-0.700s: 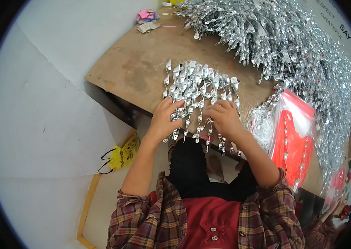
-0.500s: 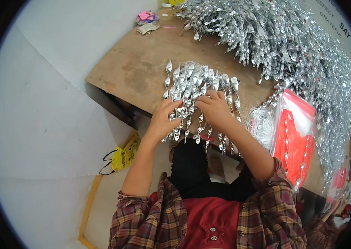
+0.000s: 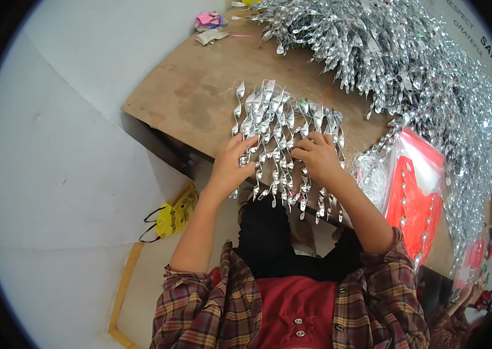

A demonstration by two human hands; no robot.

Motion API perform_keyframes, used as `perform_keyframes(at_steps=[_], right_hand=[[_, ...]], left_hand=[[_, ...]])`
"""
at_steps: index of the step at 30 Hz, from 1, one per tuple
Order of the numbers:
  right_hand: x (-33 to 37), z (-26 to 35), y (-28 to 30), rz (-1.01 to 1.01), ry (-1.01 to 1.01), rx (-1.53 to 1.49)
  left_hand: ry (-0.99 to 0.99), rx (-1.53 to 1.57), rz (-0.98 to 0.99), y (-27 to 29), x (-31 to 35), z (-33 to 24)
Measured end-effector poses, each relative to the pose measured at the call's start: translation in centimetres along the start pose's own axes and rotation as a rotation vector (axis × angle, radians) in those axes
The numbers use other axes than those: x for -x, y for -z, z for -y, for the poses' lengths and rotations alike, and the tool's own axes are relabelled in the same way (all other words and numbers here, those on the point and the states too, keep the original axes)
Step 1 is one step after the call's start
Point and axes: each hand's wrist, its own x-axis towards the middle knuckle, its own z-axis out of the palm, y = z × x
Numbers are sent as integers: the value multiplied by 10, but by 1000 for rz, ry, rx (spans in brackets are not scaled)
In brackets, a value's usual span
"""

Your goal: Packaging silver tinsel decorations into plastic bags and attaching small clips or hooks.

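A bundle of shiny silver twisted strips (image 3: pixel 266 116) on thin clear threads lies at the table's front edge, its lower ends hanging over the edge. At the left side of the bundle is my left hand (image 3: pixel 231 166), its thumb and fingers apart and resting against the outer strips. My right hand (image 3: pixel 320 158) is on the right part of the bundle, fingers bent and closed on some of the strips. Its fingertips are partly hidden among them.
A big heap of silver twisted strips (image 3: pixel 397 64) covers the back and right of the brown table (image 3: pixel 182 87). A clear bag with red contents (image 3: pixel 412 192) lies at right, beside tangled clear thread (image 3: pixel 369 174). A yellow bag (image 3: pixel 177 216) is below the table's left side.
My right hand has moved right and slightly nearer me, spreading the right-hand strips away from the rest. The left hand has hardly moved.
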Motion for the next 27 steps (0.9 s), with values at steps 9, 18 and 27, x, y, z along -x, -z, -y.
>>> perform_keyframes(at_steps=[9, 18, 27], right_hand=[[6, -4, 4, -6, -20, -51], [6, 1, 5, -101, -61, -157], [-2, 17, 2, -100, 19, -118]], left_hand=[[11, 27, -8, -1, 1, 8], [-31, 10, -23, 3, 3, 8], [-24, 69, -10, 4, 3, 2]])
